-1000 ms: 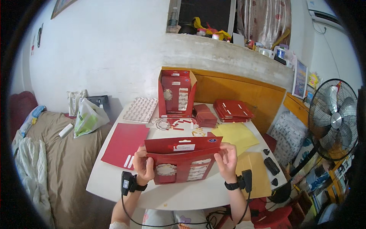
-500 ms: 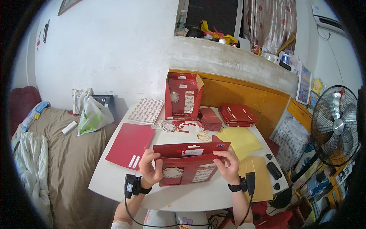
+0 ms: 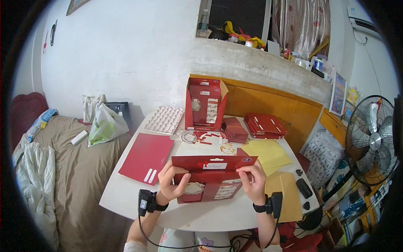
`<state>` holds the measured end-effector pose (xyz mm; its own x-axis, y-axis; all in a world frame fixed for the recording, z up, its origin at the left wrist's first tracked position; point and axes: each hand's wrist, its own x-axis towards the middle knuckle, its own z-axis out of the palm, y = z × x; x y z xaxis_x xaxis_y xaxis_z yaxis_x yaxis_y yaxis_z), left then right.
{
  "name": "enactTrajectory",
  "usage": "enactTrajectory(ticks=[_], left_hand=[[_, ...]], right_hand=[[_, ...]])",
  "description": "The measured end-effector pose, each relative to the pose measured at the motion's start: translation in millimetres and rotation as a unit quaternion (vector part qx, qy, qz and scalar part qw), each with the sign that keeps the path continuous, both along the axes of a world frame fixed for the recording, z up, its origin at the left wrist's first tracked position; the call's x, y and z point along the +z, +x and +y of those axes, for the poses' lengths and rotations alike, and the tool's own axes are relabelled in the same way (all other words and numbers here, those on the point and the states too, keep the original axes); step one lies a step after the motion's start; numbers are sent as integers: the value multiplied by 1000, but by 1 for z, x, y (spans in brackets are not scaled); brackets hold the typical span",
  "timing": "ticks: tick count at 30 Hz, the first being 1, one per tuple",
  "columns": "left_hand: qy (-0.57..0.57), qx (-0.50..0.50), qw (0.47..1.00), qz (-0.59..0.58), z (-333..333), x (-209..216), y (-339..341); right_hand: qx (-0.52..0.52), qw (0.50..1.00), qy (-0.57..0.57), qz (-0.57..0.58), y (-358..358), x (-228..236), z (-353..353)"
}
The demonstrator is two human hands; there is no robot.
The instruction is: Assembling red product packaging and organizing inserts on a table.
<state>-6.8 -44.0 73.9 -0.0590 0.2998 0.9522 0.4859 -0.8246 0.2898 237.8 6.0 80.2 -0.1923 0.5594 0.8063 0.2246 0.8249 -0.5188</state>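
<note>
Upright over the near part of the table is a flat red cardboard pack with a hang hole and a white label along its top panel. White ornate pieces show on its front. My left hand is closed on the pack's upper left side, thumb on the front face and fingers at the top panel. At the upper right corner my right hand pinches the edge between thumb and fingers. Both wrists wear black straps with cabled devices. Behind the pack stands a red display box with similar packs inside.
On the white table lie a red sheet, patterned sheets, red card stacks, banded red packs, yellow sheets, tan envelopes and a black object. A bed adjoins left; a fan stands right.
My left fingers and thumb have shifted inward over the pack's front. The pack's top gap looks narrower. My right hand keeps its grip at the corner, and the view has shifted slightly.
</note>
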Motion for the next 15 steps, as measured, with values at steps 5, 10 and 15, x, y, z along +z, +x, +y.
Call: enactTrajectory(ticks=[5, 10, 15], left_hand=[[-33, 24, 999, -27, -5, 7, 5], [-65, 44, 996, -52, -6, 3, 8], [-56, 67, 989, -117, -3, 1, 15]], right_hand=[[-33, 999, -32, 20, -12, 3, -7], [-39, 997, 40, 59, -18, -4, -2], [9, 984, 14, 176, -26, -14, 4]])
